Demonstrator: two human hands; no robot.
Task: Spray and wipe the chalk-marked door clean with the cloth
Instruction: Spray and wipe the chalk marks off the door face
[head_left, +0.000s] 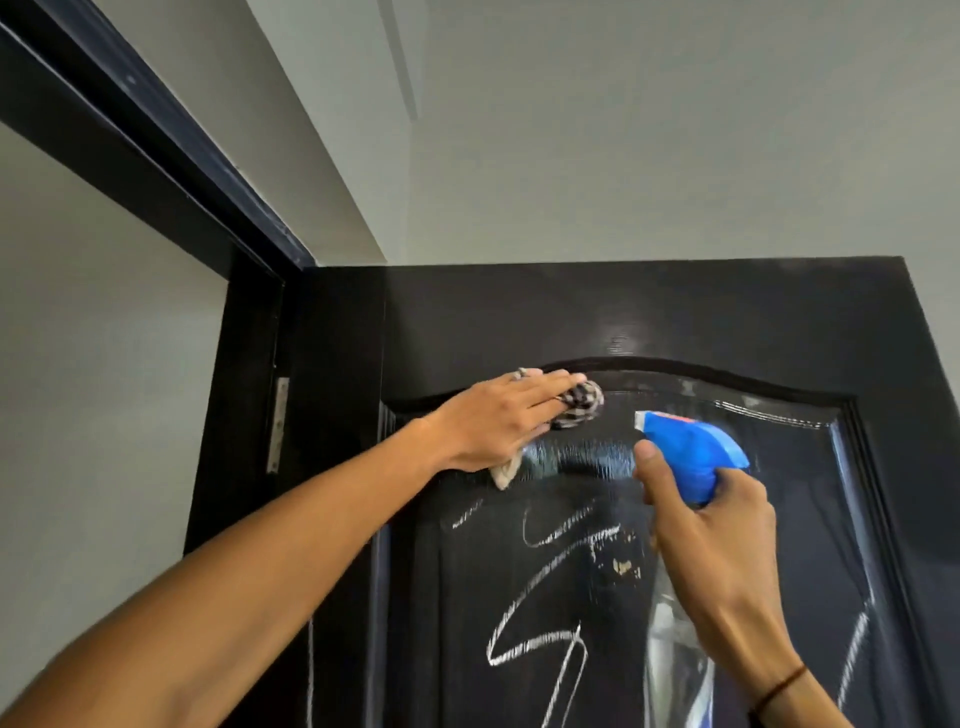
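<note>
My left hand (498, 421) presses the checked cloth (582, 405) flat against the wet top of the black door (519, 312), my right hand (711, 525) grips the blue spray bottle (685, 452), and the remaining chalk scribbles (540, 597) lie directly below the cloth

Both forearms bare, no sleeves in view up to the frame edge. Left hand (498, 421): no ring, watch or band visible; nails short. Right hand (711, 540): thin dark band (779, 687) round the wrist, looks like a cord or hair tie, brownish-black, single loop, sits snug. No gloves either side. Right thumbnail short and plain. Nothing else worn that shows.
</note>
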